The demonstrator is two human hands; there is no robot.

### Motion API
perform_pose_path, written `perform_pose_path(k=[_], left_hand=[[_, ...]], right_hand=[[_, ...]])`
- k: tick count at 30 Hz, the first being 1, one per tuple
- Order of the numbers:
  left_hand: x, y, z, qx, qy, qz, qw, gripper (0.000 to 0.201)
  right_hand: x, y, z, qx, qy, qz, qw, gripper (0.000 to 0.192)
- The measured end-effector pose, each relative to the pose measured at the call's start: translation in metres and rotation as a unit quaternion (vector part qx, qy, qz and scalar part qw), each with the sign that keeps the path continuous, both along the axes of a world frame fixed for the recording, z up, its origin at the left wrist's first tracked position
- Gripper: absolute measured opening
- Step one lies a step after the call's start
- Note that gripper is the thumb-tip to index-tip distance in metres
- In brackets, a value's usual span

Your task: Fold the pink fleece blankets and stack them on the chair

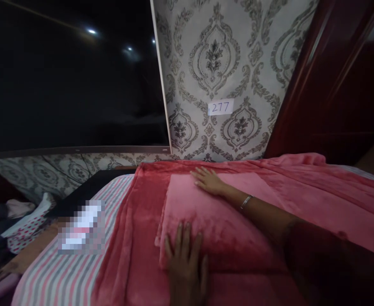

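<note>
A pink plush blanket point(196, 208), folded into a thick stack, lies on a wider spread of the same red-pink fabric point(145, 216). My left hand point(185, 255) rests palm down on the stack's near left part, fingers spread and pointing away from me. Farther back, my right hand point(208, 180) lies flat near the far left corner of the stack, its fingers stretched to the left. A silver bracelet point(246, 202) circles the right wrist. Neither hand grips anything.
A striped sheet point(62, 276) covers the bed at the left, with a blurred-out item point(81, 229) on it. Behind are a large dark television point(75, 85), patterned wallpaper with a "277" label point(220, 107), and a dark red door or panel point(330, 85). Dotted cloth point(27, 233) lies far left.
</note>
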State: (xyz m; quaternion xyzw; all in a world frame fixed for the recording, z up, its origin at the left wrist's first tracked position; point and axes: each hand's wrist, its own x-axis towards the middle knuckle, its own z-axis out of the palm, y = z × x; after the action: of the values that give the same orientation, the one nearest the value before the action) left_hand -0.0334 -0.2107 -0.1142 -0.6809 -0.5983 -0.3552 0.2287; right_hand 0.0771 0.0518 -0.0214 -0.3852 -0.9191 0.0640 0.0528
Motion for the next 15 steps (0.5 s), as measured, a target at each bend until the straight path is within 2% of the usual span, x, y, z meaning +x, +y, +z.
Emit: perform_pose_path(k=[2,4,6,9,12,15], left_hand=[[-0.008,-0.005,0.003,0.006,-0.004,0.022,1.0,0.049],[-0.015,-0.006,0.003,-0.021,-0.006,0.054,0.998,0.051],[-0.02,-0.005,0.001,-0.051,-0.01,0.074,0.996,0.055],[-0.023,-0.001,-0.004,-0.073,-0.011,0.075,0.994,0.059],[-0.022,0.001,-0.009,-0.079,-0.023,0.082,0.993,0.061],[-0.024,0.001,-0.011,-0.082,-0.035,0.077,0.993,0.064]], right_hand=[[-0.017,-0.024,0.006,0.031,0.015,0.109,0.993,0.063],[-0.035,-0.046,0.006,0.028,0.02,0.225,0.974,0.06],[-0.051,-0.056,-0.001,0.006,0.015,0.289,0.957,0.059],[-0.067,-0.04,-0.015,-0.01,0.004,0.268,0.963,0.058],[-0.076,-0.007,-0.025,-0.012,0.012,0.185,0.983,0.057],[-0.08,0.016,-0.028,-0.034,0.017,0.118,0.992,0.059]])
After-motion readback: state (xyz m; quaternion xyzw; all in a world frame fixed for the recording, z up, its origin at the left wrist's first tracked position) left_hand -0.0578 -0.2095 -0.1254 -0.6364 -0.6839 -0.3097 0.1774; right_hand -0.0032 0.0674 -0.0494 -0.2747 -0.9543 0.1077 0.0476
